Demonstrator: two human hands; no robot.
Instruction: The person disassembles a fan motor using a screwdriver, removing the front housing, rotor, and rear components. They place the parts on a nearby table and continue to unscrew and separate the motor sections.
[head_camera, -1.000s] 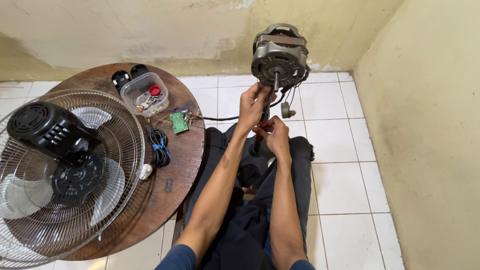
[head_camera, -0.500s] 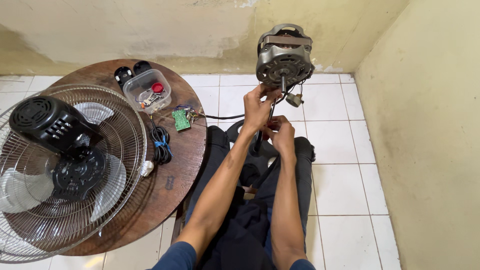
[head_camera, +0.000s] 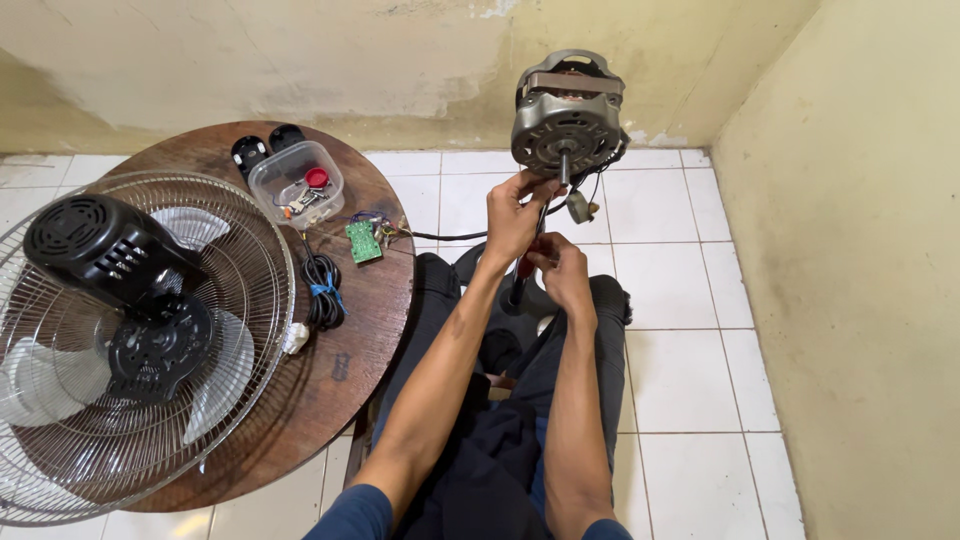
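A grey fan motor (head_camera: 567, 112) with a bare shaft pointing at me is held up in front of the wall. My left hand (head_camera: 513, 215) grips its lower edge beside the shaft. My right hand (head_camera: 560, 272) sits just below, closed around a red-handled tool (head_camera: 524, 266) whose dark stem runs down toward my lap. Black wires (head_camera: 450, 237) run from the motor to the table.
To the left, a round wooden table (head_camera: 340, 370) carries a fan guard with blades (head_camera: 215, 385), a black motor cover (head_camera: 105, 250), a clear tub of small parts (head_camera: 296, 185), a green circuit board (head_camera: 363, 241) and a coiled black cable (head_camera: 323, 290). White floor tiles lie to the right, with walls behind them and at the far right.
Both hands stay at the motor, the right one shifting slightly right under it. The view has drifted a little; nothing was picked up or let go.
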